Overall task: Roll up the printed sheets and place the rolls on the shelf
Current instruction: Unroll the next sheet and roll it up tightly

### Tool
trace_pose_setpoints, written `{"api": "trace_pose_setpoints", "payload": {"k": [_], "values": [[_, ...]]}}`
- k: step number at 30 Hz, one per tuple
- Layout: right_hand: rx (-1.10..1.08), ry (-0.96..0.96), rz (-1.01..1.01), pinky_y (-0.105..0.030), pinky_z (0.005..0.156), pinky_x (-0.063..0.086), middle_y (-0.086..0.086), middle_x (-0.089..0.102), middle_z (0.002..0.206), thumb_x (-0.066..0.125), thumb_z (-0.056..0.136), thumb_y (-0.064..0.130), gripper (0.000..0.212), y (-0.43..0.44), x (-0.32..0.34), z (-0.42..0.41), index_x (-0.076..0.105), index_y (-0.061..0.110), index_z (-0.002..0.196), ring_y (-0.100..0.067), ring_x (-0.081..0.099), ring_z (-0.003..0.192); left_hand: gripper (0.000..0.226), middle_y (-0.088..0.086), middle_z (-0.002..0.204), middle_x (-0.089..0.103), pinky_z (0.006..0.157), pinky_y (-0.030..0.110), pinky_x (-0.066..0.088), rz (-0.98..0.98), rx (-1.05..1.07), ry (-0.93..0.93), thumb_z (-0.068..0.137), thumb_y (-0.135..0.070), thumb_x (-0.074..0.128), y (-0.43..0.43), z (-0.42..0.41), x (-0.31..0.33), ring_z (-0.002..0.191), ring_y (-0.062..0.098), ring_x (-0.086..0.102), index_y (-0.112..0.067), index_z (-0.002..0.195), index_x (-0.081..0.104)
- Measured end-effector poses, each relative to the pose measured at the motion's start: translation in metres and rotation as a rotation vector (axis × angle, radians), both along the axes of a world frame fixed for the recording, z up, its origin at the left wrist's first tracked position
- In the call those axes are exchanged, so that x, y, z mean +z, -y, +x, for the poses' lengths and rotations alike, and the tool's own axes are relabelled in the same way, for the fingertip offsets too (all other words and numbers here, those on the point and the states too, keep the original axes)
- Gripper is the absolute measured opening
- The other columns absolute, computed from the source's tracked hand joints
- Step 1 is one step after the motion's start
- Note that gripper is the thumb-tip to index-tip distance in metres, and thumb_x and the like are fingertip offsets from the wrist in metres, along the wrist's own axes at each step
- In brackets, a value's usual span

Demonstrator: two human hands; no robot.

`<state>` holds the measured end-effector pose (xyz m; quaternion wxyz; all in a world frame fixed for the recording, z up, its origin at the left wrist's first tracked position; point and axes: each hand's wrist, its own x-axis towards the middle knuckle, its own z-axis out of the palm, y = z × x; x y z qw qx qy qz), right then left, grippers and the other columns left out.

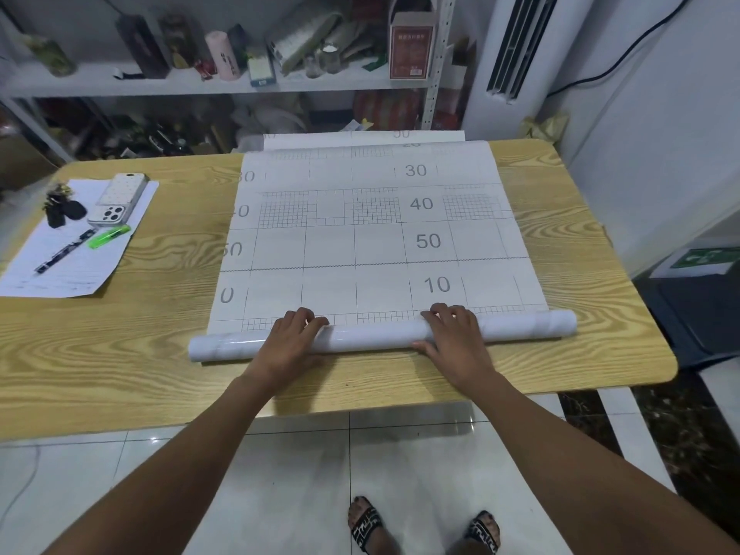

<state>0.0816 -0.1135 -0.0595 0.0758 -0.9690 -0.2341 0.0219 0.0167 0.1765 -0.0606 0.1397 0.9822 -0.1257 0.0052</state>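
A large white printed sheet (376,242) with grid lines and numbers lies flat across the wooden table (592,298). Its near end is wound into a white roll (372,334) lying crosswise near the table's front edge. My left hand (290,338) sits on the roll left of centre, fingers curled over its top. My right hand (454,334) grips the roll right of centre, fingers over the top and thumb at its near side. The sheet's far end hangs past the table's back edge. A white metal shelf (208,84) stands behind the table.
Lined paper (64,270) lies at the table's left with two phones (118,200), keys (60,206), a pen (64,250) and a green lighter (109,237) on it. The shelf is crowded with bottles, boxes and bags. A standing air conditioner (516,46) is at the back right.
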Motion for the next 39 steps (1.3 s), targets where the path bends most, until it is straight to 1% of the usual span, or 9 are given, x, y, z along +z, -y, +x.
{"api": "trace_pose_setpoints", "payload": {"k": [3,9,12,17,23,29,32,35,39], "values": [[-0.015,0.018,-0.029,-0.043,0.089,0.041,-0.008,0.059,0.111,0.063,0.082,0.047,0.051,-0.001,0.000,-0.001,0.059,0.010,0.117,-0.031,0.052,0.097,0.070,0.013,0.097,0.054,0.069,0.035,0.039,0.005,0.018,-0.019,0.057,-0.019,0.085,-0.001,0.002,0.002,0.080,0.029,0.052,-0.019,0.111,0.041],[-0.029,0.026,-0.014,-0.041,0.087,0.043,-0.008,0.058,0.104,0.068,0.076,0.048,0.055,0.000,0.002,-0.002,0.057,0.010,0.114,-0.029,0.054,0.092,0.057,0.005,0.089,0.056,0.065,0.031,0.034,0.022,0.032,-0.019,0.056,-0.022,0.086,-0.003,0.009,-0.002,0.075,0.026,0.052,-0.018,0.099,0.049],[-0.028,0.020,-0.010,-0.038,0.087,0.039,-0.008,0.057,0.102,0.066,0.077,0.050,0.052,0.000,0.002,-0.001,0.057,0.010,0.109,-0.028,0.053,0.091,0.042,0.004,0.094,0.056,0.071,0.031,0.029,0.006,0.060,-0.036,0.066,-0.024,0.080,-0.004,0.010,-0.001,0.083,0.027,0.051,-0.013,0.100,0.058],[-0.018,0.009,0.001,-0.034,0.088,0.028,-0.008,0.056,0.104,0.061,0.082,0.049,0.046,0.002,0.003,0.000,0.059,0.011,0.108,-0.028,0.052,0.092,0.037,0.000,0.107,0.053,0.076,0.024,0.018,-0.015,0.070,-0.103,0.081,-0.033,0.065,-0.005,0.012,0.002,0.097,0.020,0.045,-0.015,0.112,0.056],[-0.035,-0.053,0.005,-0.034,0.089,0.025,-0.007,0.055,0.109,0.027,0.084,0.059,0.063,0.003,0.004,-0.003,0.061,0.013,0.110,-0.029,0.051,0.098,0.037,-0.002,0.111,0.053,0.080,0.022,0.017,-0.049,0.056,-0.164,0.089,-0.040,0.053,-0.009,0.008,0.002,0.099,0.017,0.044,-0.017,0.118,0.054],[-0.016,-0.103,-0.001,-0.037,0.092,0.032,-0.007,0.053,0.116,0.021,0.080,0.066,0.075,0.003,0.007,-0.005,0.056,0.014,0.121,-0.028,0.049,0.102,0.036,0.000,0.113,0.052,0.084,0.022,0.018,-0.082,0.075,-0.216,0.092,-0.034,0.051,-0.006,0.005,0.004,0.103,0.018,0.044,-0.016,0.123,0.051],[0.004,-0.121,0.026,-0.037,0.093,0.034,-0.007,0.051,0.118,0.028,0.079,0.068,0.074,0.005,0.011,-0.006,0.050,0.015,0.126,-0.027,0.048,0.104,0.043,0.000,0.115,0.053,0.086,0.023,0.019,-0.092,0.075,-0.225,0.091,-0.040,0.042,-0.006,0.001,0.004,0.102,0.019,0.044,-0.017,0.127,0.048],[0.029,-0.142,0.047,-0.034,0.094,0.031,-0.005,0.048,0.119,0.053,0.081,0.062,0.062,0.007,0.011,-0.006,0.050,0.017,0.123,-0.024,0.045,0.105,0.042,0.002,0.111,0.057,0.084,0.023,0.020,-0.131,0.098,-0.193,0.093,-0.035,0.045,-0.004,-0.004,0.006,0.099,0.021,0.046,-0.018,0.131,0.042],[0.039,-0.148,0.062,-0.032,0.096,0.029,-0.003,0.046,0.119,0.058,0.080,0.060,0.058,0.008,0.012,-0.005,0.053,0.019,0.120,-0.023,0.042,0.106,0.042,0.003,0.108,0.060,0.083,0.022,0.019,-0.115,0.099,-0.180,0.092,-0.039,0.041,-0.003,-0.005,0.005,0.101,0.021,0.046,-0.016,0.127,0.046]]}}
